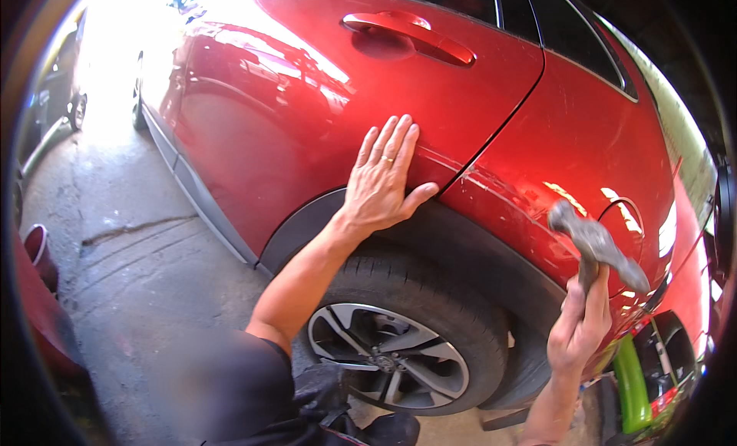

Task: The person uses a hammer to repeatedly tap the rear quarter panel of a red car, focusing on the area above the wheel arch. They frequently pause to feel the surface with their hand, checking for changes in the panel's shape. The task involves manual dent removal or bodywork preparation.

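My left hand (384,177) lies flat against the red car's rear door (292,139), fingers stretched and slightly spread, just above the wheel arch. A ring sits on one finger. My right hand (581,323) grips a hammer (603,246) upright by its handle, close below the head. The hammer's worn grey metal head stands in front of the rear quarter panel (583,147); whether it touches the paint I cannot tell. Pale scratches (499,189) run along the panel from the door seam, between my two hands.
Below the black arch trim (461,239) is the rear tyre (418,292) with its alloy wheel (388,361). The door handle (411,35) juts out above. A bright green object (631,384) stands at lower right. A dark red bucket (40,250) sits at left on the concrete floor (130,254).
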A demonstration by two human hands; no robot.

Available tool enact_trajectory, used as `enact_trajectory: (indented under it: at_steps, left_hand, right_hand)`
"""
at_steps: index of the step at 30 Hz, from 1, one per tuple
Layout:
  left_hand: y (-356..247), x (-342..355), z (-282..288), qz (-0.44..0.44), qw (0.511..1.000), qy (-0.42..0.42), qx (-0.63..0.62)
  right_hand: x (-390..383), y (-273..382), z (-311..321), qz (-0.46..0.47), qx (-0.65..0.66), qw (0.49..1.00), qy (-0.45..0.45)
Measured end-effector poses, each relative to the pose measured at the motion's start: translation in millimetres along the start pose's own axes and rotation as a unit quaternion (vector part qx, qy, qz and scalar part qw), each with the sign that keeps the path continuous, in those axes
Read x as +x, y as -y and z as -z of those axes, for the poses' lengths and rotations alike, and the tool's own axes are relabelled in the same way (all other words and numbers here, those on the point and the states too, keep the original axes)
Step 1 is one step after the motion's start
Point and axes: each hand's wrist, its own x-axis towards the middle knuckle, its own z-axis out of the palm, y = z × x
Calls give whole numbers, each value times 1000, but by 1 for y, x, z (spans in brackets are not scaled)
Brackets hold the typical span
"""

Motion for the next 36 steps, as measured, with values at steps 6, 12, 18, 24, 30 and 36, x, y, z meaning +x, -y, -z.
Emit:
enact_trajectory:
  at_steps: [6,12,18,24,30,36]
  left_hand:
    - [32,-24,-4,111,993,-34,15]
    - [38,-26,-2,120,992,-16,26]
    - [41,-27,0,109,993,-24,26]
    - [37,-27,0,113,993,-26,30]
    - [38,-27,-1,113,993,-22,33]
    - [38,-28,-1,108,993,-28,33]
  right_hand:
    - [111,8,-46,211,-117,966,90]
    - [128,7,-79,290,-203,932,81]
    - [121,14,-77,290,-158,942,49]
    - [111,13,-89,314,-239,914,93]
    - [119,24,-86,300,-172,937,57]
    - [107,9,-90,281,-210,931,103]
